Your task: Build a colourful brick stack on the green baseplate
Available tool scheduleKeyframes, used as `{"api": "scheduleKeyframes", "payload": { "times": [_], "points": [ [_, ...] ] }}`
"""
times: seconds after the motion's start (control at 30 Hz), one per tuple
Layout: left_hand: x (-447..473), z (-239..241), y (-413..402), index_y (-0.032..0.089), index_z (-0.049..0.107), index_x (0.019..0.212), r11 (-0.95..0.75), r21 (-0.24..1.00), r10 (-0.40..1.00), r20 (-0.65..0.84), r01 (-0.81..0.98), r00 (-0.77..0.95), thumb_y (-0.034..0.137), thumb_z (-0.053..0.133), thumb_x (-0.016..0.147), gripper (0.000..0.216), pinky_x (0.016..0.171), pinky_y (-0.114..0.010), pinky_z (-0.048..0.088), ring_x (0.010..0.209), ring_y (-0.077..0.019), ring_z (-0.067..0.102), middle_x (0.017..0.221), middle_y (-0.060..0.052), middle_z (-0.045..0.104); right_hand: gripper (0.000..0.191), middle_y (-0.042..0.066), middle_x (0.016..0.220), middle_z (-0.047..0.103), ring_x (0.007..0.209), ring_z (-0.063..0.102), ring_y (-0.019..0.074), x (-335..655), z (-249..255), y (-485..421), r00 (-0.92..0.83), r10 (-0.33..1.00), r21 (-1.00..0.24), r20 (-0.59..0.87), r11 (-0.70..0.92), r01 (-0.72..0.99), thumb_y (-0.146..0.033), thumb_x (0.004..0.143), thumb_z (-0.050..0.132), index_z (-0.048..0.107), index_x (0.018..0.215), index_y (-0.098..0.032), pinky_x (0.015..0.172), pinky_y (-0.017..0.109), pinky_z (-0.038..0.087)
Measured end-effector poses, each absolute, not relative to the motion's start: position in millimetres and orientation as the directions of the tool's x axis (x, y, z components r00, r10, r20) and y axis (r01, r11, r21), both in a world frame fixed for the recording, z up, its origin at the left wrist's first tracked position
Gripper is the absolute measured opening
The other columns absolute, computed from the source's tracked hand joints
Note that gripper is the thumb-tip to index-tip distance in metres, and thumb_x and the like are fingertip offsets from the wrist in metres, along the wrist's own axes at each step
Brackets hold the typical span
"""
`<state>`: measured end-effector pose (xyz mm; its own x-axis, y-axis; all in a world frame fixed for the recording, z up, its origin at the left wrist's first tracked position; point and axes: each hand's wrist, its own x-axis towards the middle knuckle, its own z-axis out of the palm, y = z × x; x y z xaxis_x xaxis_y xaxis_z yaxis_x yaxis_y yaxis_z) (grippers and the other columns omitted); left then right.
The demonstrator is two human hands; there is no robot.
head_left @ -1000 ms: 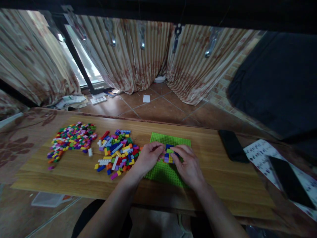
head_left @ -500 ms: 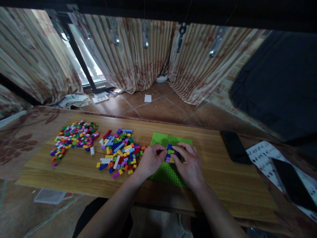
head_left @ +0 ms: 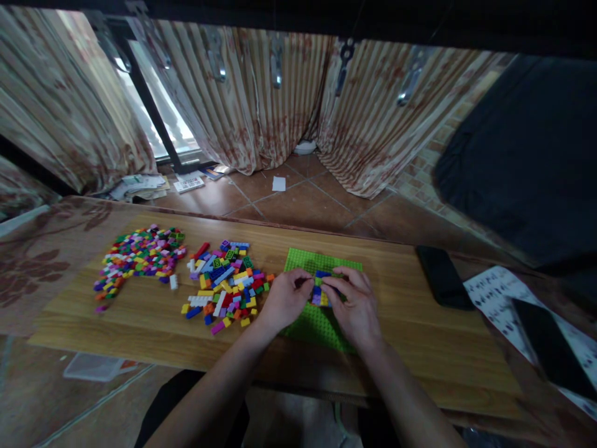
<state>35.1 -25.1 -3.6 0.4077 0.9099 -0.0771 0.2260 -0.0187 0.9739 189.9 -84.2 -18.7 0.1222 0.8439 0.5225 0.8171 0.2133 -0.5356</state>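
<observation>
A small cluster of toy bricks (head_left: pixel 318 292) in blue, lime, purple and yellow sits on the green studded baseplate (head_left: pixel 310 336). At its left edge is my left hand (head_left: pixel 288 300), closed, with thumb and forefinger pinched together; what lies between them is too small to make out. My right hand (head_left: pixel 357 305) curls over the cluster from the right, its fingertips closed on the bricks and hiding part of them.
Left of the baseplate lies a loose pile of larger bricks (head_left: pixel 224 283), and farther left a pile of smaller bricks (head_left: pixel 140 252). On the right are a black phone (head_left: pixel 443 277), a printed sheet (head_left: pixel 494 289) and another dark device (head_left: pixel 555 342).
The fingers of my right hand have shifted slightly on the cluster, so more of its blue and yellow bricks show. My left hand stays almost in place.
</observation>
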Motion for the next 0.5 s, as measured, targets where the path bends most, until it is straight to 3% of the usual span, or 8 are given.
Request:
{"api": "scheduleKeyframes", "payload": {
  "times": [0.5],
  "points": [
    [38.9, -8.3, -24.8, 0.016, 0.068, 0.079, -0.033, 0.972, 0.922, -0.061, 0.233, 0.382, 0.034, 0.057, 0.085, 0.022, 0.058, -0.024, 0.043, 0.061, -0.0136, 0.057, 0.068, -0.002, 0.065, 0.019, 0.006, 0.103, 0.066, 0.095, 0.056, 0.0248, 189.8, -17.9, -83.3, 0.146, 0.844, -0.52, 0.517, 0.174, 0.837, -0.034, 0.091, 0.06, 0.076, 0.086, -0.027, 0.082, 0.043, 0.049]
  ]
}}
